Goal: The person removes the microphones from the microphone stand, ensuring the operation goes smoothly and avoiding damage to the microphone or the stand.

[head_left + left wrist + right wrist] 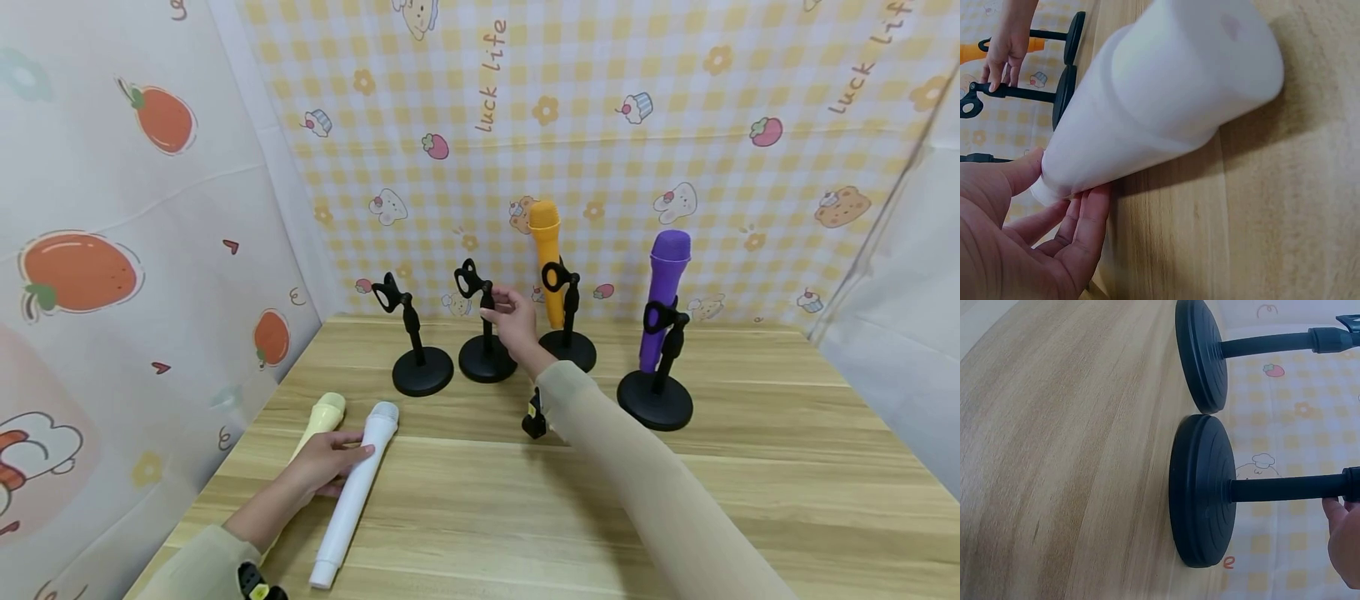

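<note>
My left hand (pixel 324 463) grips a white microphone (pixel 358 487) with thumb and fingers around its upper part, close over the table. In the left wrist view the butt of this white microphone (pixel 1166 81) points toward the camera. A pale yellow microphone (pixel 327 410) lies just left of it, partly hidden by the left hand. My right hand (pixel 517 323) pinches the upper stem of a black microphone stand (pixel 488 363), second from the left. In the right wrist view its round base (pixel 1202 494) stands on the table, with the fingertips (pixel 1335 512) at the stem.
Left of the held stand is another black stand (pixel 422 372) with an unfilled clip. To the right, an orange microphone (pixel 546 250) and a purple microphone (pixel 666 275) lean upright in their stands. A patterned cloth (pixel 570 100) hangs behind the wooden table (pixel 750 500).
</note>
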Motion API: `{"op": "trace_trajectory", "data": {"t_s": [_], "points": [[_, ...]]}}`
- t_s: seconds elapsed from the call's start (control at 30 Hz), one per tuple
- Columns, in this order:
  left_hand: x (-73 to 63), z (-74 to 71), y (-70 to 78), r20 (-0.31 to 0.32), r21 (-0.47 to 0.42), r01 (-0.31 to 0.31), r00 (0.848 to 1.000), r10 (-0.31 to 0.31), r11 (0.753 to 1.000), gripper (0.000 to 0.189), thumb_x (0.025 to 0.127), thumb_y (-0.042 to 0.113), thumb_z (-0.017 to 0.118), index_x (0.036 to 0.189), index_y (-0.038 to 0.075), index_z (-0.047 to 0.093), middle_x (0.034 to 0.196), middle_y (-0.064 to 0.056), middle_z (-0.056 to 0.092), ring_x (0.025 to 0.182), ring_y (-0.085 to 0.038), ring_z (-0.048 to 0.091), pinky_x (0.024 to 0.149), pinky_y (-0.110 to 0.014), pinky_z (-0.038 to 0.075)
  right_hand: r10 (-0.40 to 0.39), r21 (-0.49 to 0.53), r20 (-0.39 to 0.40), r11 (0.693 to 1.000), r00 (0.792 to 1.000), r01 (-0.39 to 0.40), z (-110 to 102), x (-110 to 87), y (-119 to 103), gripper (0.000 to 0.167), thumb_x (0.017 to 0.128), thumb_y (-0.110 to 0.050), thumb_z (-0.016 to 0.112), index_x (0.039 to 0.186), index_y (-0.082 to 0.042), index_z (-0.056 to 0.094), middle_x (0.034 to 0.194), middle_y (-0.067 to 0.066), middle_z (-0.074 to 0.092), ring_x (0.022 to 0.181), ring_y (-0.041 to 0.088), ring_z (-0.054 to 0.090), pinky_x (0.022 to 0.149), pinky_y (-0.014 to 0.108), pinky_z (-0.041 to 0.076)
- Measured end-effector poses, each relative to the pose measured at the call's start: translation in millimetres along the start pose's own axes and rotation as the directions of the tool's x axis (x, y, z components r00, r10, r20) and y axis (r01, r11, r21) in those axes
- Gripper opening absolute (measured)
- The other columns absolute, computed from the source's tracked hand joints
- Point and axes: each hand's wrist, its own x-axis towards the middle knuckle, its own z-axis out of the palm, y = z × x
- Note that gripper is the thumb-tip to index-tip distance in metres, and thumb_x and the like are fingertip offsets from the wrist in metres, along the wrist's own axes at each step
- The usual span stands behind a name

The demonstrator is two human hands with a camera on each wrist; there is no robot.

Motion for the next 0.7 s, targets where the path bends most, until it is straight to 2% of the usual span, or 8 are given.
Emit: {"op": "trace_trajectory", "data": {"t_s": [0.4,0.7], "points": [[-1.7,0.0,0.6,0.003,-0.013,0.01,1.0,-0.01,1.0,0.058,0.089,0.03,0.071,0.133,-0.003,0.053,0.091,-0.011,0.058,0.075,-0.02,0.058,0.057,-0.037,0.054,0.032,-0.03,-0.001,0.999,0.999,-0.032,2.0,1.6,2.3,0.03,0.084,0.002,0.074,0.112,-0.003,0.067,0.108,0.011,0.065,0.099,0.024,0.062,0.088,0.034,0.053],[-2.0,-0.7,-1.1,0.001,-0.024,0.011,1.0,-0.011,1.0,0.061,0.089,0.032,0.072,0.134,-0.003,0.052,0.092,-0.01,0.059,0.075,-0.019,0.059,0.058,-0.037,0.055,0.006,-0.065,0.007,0.998,1.0,-0.006,4.3,1.5,1.6,0.032,0.083,0.001,0.074,0.114,-0.003,0.066,0.109,0.011,0.065,0.101,0.024,0.062,0.088,0.034,0.053]]}}
